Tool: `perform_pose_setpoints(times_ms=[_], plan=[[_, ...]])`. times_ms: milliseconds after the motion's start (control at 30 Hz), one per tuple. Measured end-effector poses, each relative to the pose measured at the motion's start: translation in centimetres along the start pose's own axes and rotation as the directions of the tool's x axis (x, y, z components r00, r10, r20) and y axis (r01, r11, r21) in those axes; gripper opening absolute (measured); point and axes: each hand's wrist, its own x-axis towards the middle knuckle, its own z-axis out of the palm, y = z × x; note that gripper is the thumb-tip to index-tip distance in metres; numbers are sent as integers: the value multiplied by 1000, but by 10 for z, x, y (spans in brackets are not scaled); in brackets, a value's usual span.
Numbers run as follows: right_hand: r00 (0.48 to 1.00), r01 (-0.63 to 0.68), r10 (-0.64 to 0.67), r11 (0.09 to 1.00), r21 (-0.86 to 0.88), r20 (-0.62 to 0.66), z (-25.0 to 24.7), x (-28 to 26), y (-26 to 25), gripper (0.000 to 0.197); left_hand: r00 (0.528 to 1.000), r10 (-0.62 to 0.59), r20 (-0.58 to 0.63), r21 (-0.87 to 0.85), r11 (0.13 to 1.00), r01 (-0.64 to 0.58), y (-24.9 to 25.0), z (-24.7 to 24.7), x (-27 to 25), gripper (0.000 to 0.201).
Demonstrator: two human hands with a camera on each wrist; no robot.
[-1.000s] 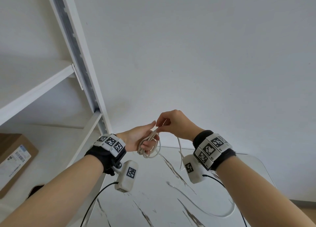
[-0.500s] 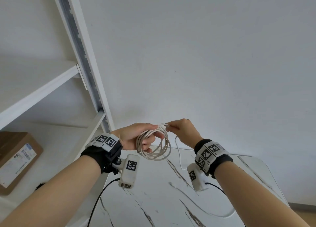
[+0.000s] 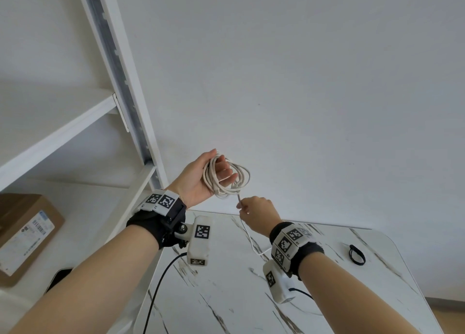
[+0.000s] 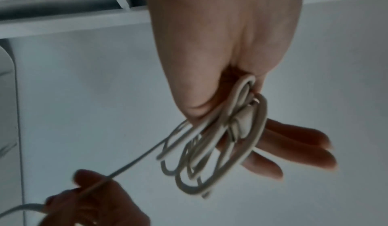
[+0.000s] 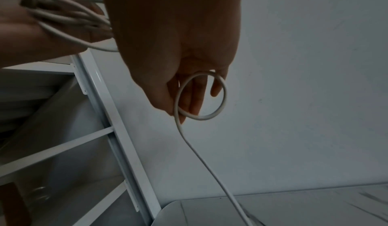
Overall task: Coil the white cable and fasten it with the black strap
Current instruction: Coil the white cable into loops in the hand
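From the head view, the left hand (image 3: pixel 201 177) holds the coiled cable (image 3: pixel 227 180) in its curled fingers above the right hand (image 3: pixel 259 214), which pinches the loose tail; the strap (image 3: pixel 357 254) lies on the table (image 3: pixel 226 296), well right of both. The left wrist view shows the thumb (image 4: pixel 195 96) pressing the loops against the fingers (image 4: pixel 293 148). In the right wrist view, the tail forms a small loop at the fingers (image 5: pixel 195 96) and drops to the table.

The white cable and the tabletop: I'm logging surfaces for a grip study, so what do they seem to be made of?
White cable: likely a rubbery plastic jacket, matte off-white; it bends into smooth loose loops in the left hand. Tabletop: marble or a marble-look slab, white with dark veins and a soft sheen; which one cannot be told.
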Motion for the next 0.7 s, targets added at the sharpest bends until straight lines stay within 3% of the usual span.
perform_pose_setpoints(times_ms=[200,367,700], plan=[[999,44,-42,980,-196,16,4,1,-4,24,989,100,-111,-178,977,-118,-4,2,10,34],[999,-27,9,930,-365,-52,3,3,-5,23,972,138,-192,-230,956,-181,-6,1,17,35],[993,-111,83,907,-406,-87,-4,-4,11,27,940,204,-273,-227,936,-269,5,-14,26,35]])
